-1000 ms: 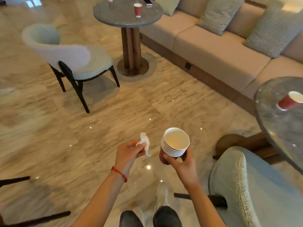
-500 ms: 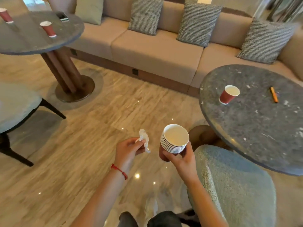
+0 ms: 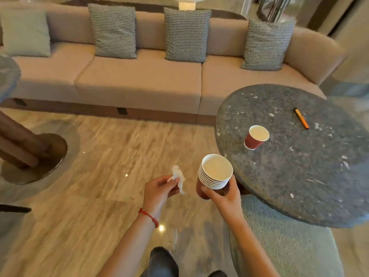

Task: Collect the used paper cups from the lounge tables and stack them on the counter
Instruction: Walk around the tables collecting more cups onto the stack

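My right hand (image 3: pixel 223 194) grips a stack of several red paper cups (image 3: pixel 214 172) with white insides, held upright at the near left edge of a round grey stone table (image 3: pixel 295 176). One more red paper cup (image 3: pixel 256 137) stands alone on that table, a little beyond and to the right of the stack. My left hand (image 3: pixel 159 189), with a red string at the wrist, pinches a crumpled white tissue (image 3: pixel 178 179) just left of the stack.
An orange pen (image 3: pixel 301 118) lies on the far side of the table. A pale green chair (image 3: pixel 285 242) stands under the table's near edge. A long beige sofa (image 3: pixel 139 80) with checked cushions runs along the back. Another table's wooden pedestal (image 3: pixel 24 148) stands at left.
The view has swung right and closer to the grey table, so its lone cup now sits just beyond the stack. Both hands keep the same hold on the tissue and the cups.
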A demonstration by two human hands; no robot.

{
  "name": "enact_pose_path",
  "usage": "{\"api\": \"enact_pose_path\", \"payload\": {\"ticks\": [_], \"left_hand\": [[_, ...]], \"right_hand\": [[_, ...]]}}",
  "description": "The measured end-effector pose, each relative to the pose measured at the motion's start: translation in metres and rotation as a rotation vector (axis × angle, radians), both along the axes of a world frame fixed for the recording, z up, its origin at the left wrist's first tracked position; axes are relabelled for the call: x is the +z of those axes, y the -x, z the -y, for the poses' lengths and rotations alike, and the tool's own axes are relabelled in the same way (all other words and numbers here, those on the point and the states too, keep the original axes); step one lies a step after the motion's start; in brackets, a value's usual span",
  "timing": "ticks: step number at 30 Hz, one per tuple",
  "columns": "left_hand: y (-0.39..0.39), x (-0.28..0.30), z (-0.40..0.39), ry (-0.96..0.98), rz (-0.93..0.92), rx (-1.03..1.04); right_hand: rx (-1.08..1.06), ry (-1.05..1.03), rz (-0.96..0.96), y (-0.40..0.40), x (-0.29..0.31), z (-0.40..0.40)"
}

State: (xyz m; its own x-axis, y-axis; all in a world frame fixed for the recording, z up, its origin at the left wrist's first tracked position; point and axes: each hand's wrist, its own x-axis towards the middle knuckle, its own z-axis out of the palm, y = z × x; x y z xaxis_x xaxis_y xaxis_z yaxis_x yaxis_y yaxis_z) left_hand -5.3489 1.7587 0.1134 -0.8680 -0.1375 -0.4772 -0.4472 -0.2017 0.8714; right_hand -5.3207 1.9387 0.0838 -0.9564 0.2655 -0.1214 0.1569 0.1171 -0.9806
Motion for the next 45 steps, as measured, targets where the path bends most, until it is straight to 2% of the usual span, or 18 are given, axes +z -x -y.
{"api": "enact_pose_path", "payload": {"ticks": [8,20,33,45], "left_hand": [[0.102,0.008,-0.023,0.005,-0.03,-0.242],[0.16,-0.008,-0.101,-0.008,-0.029,-0.451],[0.205,-0.009,-0.176,0.031,-0.04,-0.417],[0.223,-0.029,-0.178,0.069,0.017,-0.384]], "right_hand": [[-0.215,0.021,-0.022,0.053,0.007,-0.002],[-0.433,-0.021,-0.082,0.079,0.004,-0.065],[-0.441,-0.053,-0.122,0.143,0.001,-0.162],[-0.374,-0.111,0.011,0.184,-0.039,-0.188]]}}
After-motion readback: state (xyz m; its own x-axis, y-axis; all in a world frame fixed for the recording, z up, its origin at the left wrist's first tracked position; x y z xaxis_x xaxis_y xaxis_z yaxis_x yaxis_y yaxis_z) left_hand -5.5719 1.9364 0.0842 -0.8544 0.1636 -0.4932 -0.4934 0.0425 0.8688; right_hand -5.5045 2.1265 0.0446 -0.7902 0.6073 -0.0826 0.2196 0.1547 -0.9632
